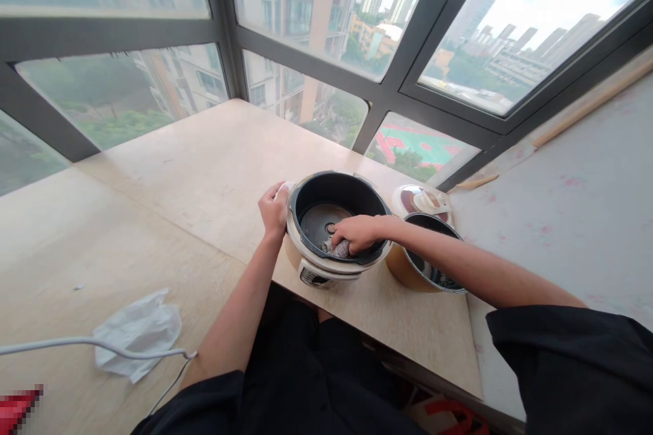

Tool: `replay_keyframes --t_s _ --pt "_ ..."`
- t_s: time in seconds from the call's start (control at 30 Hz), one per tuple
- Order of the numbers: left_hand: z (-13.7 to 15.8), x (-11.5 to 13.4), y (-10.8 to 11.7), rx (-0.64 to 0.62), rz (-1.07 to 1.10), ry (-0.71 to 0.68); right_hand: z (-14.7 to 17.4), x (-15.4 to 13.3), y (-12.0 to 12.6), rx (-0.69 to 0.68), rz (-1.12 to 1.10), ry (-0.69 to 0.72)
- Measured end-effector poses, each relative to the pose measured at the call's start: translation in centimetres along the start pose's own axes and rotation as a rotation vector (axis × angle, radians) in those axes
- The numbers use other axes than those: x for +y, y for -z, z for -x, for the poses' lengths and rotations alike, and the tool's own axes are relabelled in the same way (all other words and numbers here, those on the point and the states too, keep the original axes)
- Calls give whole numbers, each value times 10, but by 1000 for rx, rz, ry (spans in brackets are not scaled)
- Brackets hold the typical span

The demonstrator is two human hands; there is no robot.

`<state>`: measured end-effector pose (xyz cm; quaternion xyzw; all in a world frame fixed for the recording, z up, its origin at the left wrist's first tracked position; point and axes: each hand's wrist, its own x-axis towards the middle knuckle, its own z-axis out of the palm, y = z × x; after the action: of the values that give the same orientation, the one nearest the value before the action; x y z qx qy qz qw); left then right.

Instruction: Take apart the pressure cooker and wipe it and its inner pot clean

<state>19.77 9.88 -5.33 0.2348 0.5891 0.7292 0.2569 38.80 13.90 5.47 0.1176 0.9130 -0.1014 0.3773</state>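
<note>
An electric pressure cooker point(321, 274) stands without its lid near the table's front edge, its dark inside showing. My left hand point(274, 209) is closed around the handle on the cooker's left side. Inside the cooker, my right hand point(360, 232) presses a crumpled greyish cloth point(337, 249) against the lower front of the inner wall. The fingers are bent over the cloth and partly cover it. To the right, partly beneath my right forearm, stands the removed inner pot point(405, 268), dark inside with a golden outer wall.
Behind the inner pot lies a white and brown lid point(421, 200) beside the wall. A white plastic bag point(140, 329) and a pale cable point(66, 341) are at the left on the wooden table point(168, 197). Windows point(306, 0) border the table's far side.
</note>
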Motion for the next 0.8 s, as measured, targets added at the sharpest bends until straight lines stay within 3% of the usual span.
replay_keyframes --t_s 0.13,0.27,0.47,0.63,0.8 --pt "1 2 0 -6 5 0 -3 3 0 -17 166 -207" --pt "1 3 -1 6 -9 5 -12 14 -8 220 334 -280" --pt "1 5 -2 26 -26 3 -24 32 -14 522 345 -328" --pt "2 5 -1 18 11 24 -30 34 -7 590 174 -391" --pt "1 2 -1 23 38 32 -13 37 2 817 -304 -386"
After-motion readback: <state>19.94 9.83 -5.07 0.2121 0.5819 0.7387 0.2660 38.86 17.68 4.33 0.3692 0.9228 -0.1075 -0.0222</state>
